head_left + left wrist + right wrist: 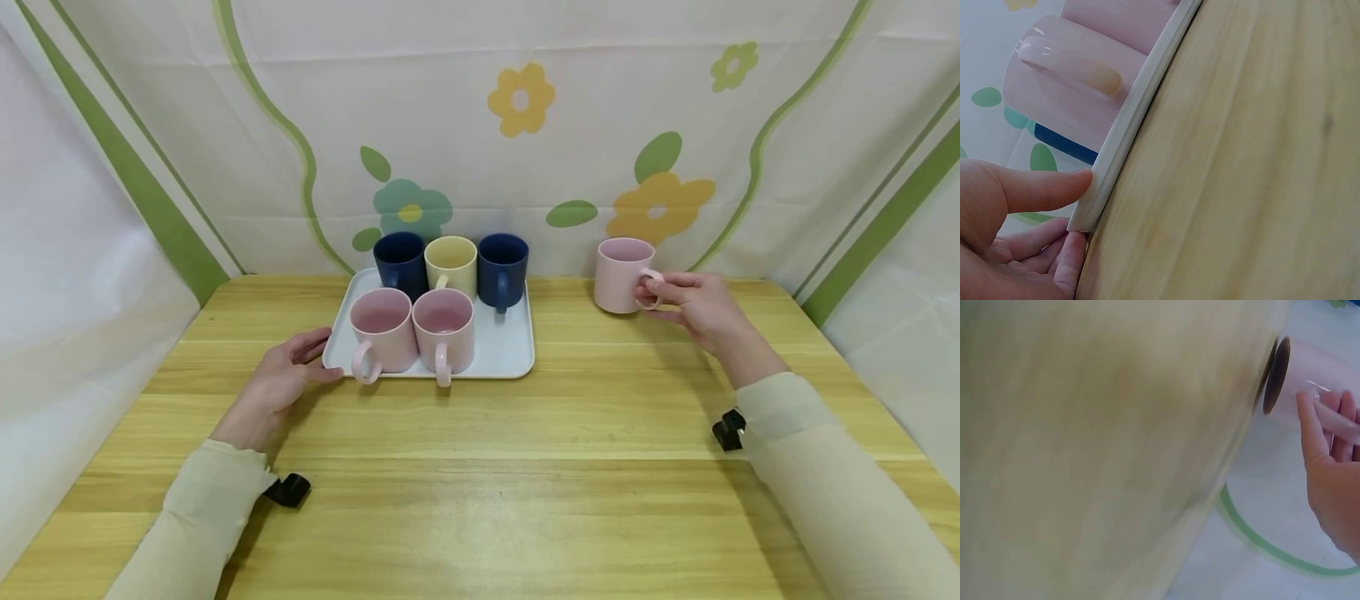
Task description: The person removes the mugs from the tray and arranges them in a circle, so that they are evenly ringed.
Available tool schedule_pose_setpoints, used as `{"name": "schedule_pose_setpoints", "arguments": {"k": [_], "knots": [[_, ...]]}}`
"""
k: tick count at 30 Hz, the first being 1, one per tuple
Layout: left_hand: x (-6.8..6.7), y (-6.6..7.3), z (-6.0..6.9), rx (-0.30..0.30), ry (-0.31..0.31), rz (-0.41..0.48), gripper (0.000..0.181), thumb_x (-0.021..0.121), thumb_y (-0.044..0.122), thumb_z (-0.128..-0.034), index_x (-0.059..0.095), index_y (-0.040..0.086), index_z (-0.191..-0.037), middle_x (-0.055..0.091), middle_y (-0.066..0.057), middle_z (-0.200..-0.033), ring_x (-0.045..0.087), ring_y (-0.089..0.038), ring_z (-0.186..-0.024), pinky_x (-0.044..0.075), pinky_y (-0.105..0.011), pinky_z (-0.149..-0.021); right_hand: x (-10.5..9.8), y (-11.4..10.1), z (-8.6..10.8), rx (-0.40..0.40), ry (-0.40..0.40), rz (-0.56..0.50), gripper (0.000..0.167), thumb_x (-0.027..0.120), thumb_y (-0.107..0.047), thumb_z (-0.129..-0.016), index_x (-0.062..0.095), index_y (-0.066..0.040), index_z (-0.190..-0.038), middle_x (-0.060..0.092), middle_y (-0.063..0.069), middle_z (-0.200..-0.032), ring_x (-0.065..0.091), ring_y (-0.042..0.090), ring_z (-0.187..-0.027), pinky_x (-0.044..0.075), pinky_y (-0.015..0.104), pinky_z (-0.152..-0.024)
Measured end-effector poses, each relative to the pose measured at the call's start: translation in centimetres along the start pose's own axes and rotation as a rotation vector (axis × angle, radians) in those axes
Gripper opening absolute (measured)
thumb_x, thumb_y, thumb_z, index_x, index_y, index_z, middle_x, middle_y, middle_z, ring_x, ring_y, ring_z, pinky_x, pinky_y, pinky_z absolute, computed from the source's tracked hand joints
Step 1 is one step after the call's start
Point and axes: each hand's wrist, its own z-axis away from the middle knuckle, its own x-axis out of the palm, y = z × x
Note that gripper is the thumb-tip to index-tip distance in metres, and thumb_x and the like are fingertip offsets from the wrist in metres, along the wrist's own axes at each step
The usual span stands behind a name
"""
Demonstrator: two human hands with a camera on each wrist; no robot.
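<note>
A pink mug (618, 279) is held by its handle in my right hand (693, 304), at the back right of the table. In the right wrist view the base of this upright mug (1310, 369) hangs slightly above the wood. My left hand (281, 379) grips the front left corner of a white tray (498, 354), thumb on the front edge and fingers round the side. On the tray, two pink mugs (382, 333) stand in front, handles towards me. Behind them are a yellow mug (457, 258) and two navy mugs (502, 267), one on either side of it.
The wooden table (480, 483) reaches back to a white curtain (450, 108) printed with flowers. White fabric also hangs at both sides. Black wrist mounts (288, 490) sit by both cuffs.
</note>
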Motion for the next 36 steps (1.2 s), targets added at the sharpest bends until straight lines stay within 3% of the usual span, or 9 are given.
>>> {"name": "schedule_pose_setpoints", "arguments": {"k": [7,9,13,18,26,28,32,34,36], "knots": [[0.0,0.3,0.2,-0.019,0.000,-0.011,0.086,0.072,0.003,-0.0988,0.023,0.008,-0.170,0.029,-0.016,-0.175,0.031,-0.035,-0.161,0.037,-0.042,-0.128,-0.9,-0.1,-0.5,0.050,0.090,-0.139,0.011,0.073,-0.008,-0.099,0.080,-0.008,-0.108,0.073,-0.002,-0.102,0.072,0.014,-0.098,0.066,0.028,-0.082],[0.0,0.3,0.2,-0.014,0.002,-0.010,0.086,0.072,0.003,-0.0986,0.023,0.008,-0.170,0.029,-0.016,-0.175,0.030,-0.035,-0.161,0.039,-0.039,-0.126,-1.1,-0.2,-0.8,0.053,0.116,-0.147,0.011,0.073,-0.010,-0.099,0.078,-0.009,-0.108,0.072,-0.003,-0.103,0.071,0.014,-0.100,0.065,0.028,-0.083],[0.2,0.3,0.3,0.003,0.007,-0.001,0.085,0.072,0.002,-0.0978,0.025,0.005,-0.169,0.031,-0.018,-0.174,0.032,-0.036,-0.159,0.048,-0.015,-0.107,-1.3,-0.1,-1.4,0.072,0.163,-0.168,0.015,0.074,-0.012,-0.098,0.073,-0.012,-0.113,0.072,-0.007,-0.104,0.070,0.012,-0.106,0.064,0.028,-0.090],[0.2,0.2,0.1,-0.010,0.015,0.003,0.086,0.073,0.003,-0.0977,0.025,0.007,-0.169,0.032,-0.016,-0.174,0.033,-0.034,-0.159,0.043,-0.031,-0.121,-1.2,-0.1,-2.1,0.101,0.184,-0.196,0.025,0.076,-0.014,-0.097,0.069,-0.014,-0.121,0.075,-0.008,-0.101,0.075,0.009,-0.101,0.063,0.026,-0.089],[0.4,0.2,0.0,-0.009,0.015,0.017,0.087,0.072,0.001,-0.0972,0.025,0.007,-0.169,0.031,-0.016,-0.174,0.031,-0.034,-0.161,0.033,-0.048,-0.129,-1.0,0.3,-2.7,0.084,0.114,-0.207,0.011,0.071,-0.008,-0.100,0.075,-0.018,-0.104,0.075,-0.008,-0.097,0.076,0.007,-0.093,0.064,0.024,-0.086],[0.4,0.3,0.0,-0.010,0.015,0.027,0.087,0.072,0.000,-0.0970,0.024,0.007,-0.169,0.030,-0.016,-0.175,0.030,-0.035,-0.161,0.029,-0.051,-0.131,-1.1,0.5,-2.9,0.084,0.093,-0.211,0.018,0.071,-0.008,-0.100,0.072,-0.015,-0.117,0.075,-0.008,-0.097,0.075,0.007,-0.093,0.063,0.023,-0.085],[0.4,0.3,0.1,-0.011,0.018,0.036,0.087,0.071,0.000,-0.0969,0.024,0.007,-0.169,0.029,-0.017,-0.175,0.028,-0.036,-0.162,0.027,-0.053,-0.131,-1.3,0.7,-3.2,0.080,0.065,-0.211,0.067,0.071,-0.007,-0.100,0.043,-0.006,-0.161,0.075,-0.010,-0.097,0.075,0.006,-0.094,0.063,0.023,-0.086],[0.3,0.3,0.1,-0.010,0.019,0.035,0.087,0.071,-0.001,-0.0970,0.024,0.006,-0.169,0.029,-0.017,-0.175,0.028,-0.036,-0.162,0.027,-0.053,-0.132,-1.3,0.7,-3.3,0.081,0.060,-0.229,0.082,0.070,-0.005,-0.100,0.023,-0.001,-0.168,0.076,-0.010,-0.096,0.076,0.006,-0.093,0.063,0.023,-0.085],[0.3,0.2,0.2,-0.008,0.020,0.033,0.087,0.071,-0.001,-0.0969,0.024,0.006,-0.169,0.029,-0.017,-0.175,0.028,-0.036,-0.162,0.027,-0.053,-0.131,-1.2,0.7,-3.3,0.077,0.059,-0.252,0.078,0.070,-0.002,-0.100,0.030,-0.004,-0.167,0.077,-0.008,-0.096,0.075,0.006,-0.094,0.064,0.023,-0.084]]}}
